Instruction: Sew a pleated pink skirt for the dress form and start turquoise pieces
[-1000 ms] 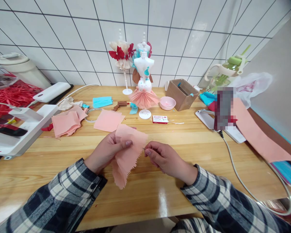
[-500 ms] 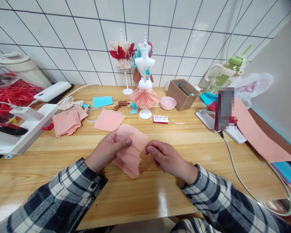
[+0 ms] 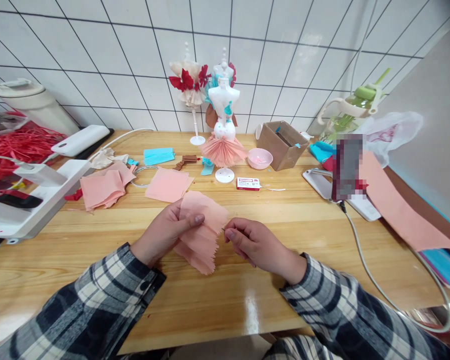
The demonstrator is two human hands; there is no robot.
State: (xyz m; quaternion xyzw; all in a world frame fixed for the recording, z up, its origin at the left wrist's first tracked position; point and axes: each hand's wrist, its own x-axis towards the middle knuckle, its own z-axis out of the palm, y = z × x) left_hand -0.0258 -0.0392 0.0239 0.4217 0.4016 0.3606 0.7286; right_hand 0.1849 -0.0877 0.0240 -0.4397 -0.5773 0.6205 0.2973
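My left hand [image 3: 172, 227] is closed on a peach crepe paper piece [image 3: 200, 230], thumb on top, above the near part of the table. The paper's right edge is jagged, and its lower part hangs in folds. At that edge, my right hand [image 3: 253, 240] is closed in a pinch. A tiny, thin dark tip sticks out from its fingertips toward the paper; the rest is hidden, and I cannot make out what it is. Beyond the hands stands a small white dress form [image 3: 225, 107] with a pleated peach paper skirt [image 3: 224, 151] around its lower part.
Flat peach sheets [image 3: 168, 184] and a folded peach stack [image 3: 103, 189] lie at the left, near a power strip [image 3: 41, 200]. Behind are blue paper [image 3: 159, 156], a pink bowl [image 3: 260, 159], a cardboard box [image 3: 285, 145] and a small red-white box [image 3: 248, 184]. A phone stands right.
My left hand and the paper stay almost still. My right fingers have shifted very slightly, and the thin dark tip between them shows a little more clearly.
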